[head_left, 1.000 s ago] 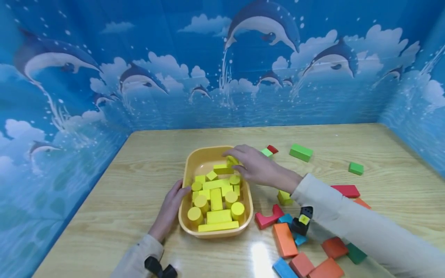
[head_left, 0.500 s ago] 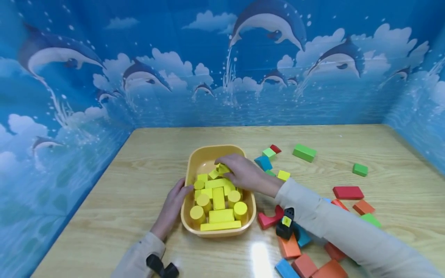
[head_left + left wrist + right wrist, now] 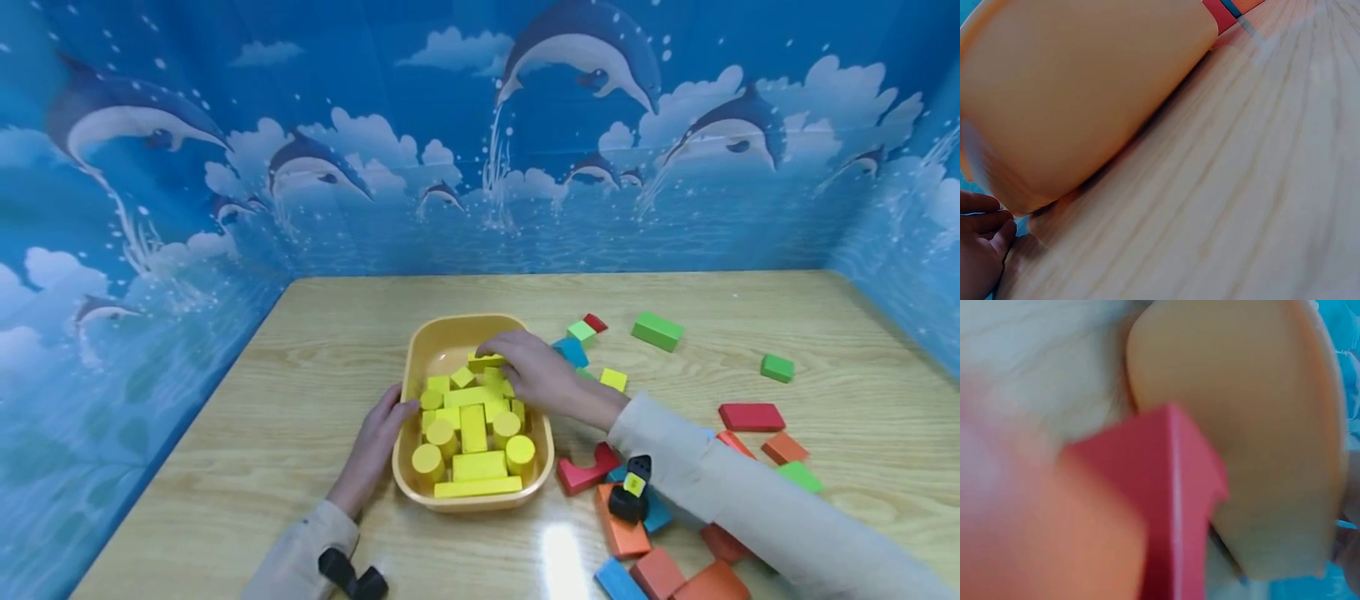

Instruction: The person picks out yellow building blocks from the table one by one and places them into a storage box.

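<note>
A yellow-orange plastic tub (image 3: 415, 354) sits on the table, with several yellow wooden blocks (image 3: 472, 427) packed in its middle and near end. My left hand (image 3: 372, 442) grips the tub's left side, thumb over the rim and fingers against the outer wall. Reaching over the right rim, my right hand (image 3: 536, 371) has its fingers curled at a flat yellow block (image 3: 483, 362) near the far end. That hand partly covers the block and its neighbours. In the right wrist view, a red block (image 3: 1179, 487) stands close to the tub wall (image 3: 1247, 425).
Right of the tub lie a red arch block (image 3: 581, 477), orange blocks (image 3: 621, 533) and a blue block (image 3: 618, 577). Farther back are a long green block (image 3: 657, 331), a small green one (image 3: 777, 367) and a yellow cube (image 3: 613, 380). A dolphin-print curtain (image 3: 465, 225) borders the table.
My right hand has lowered a yellow block among the others inside the tub, then shifted slightly right. The tilted blocks under its fingers now lie flatter. My left hand keeps its grip.
</note>
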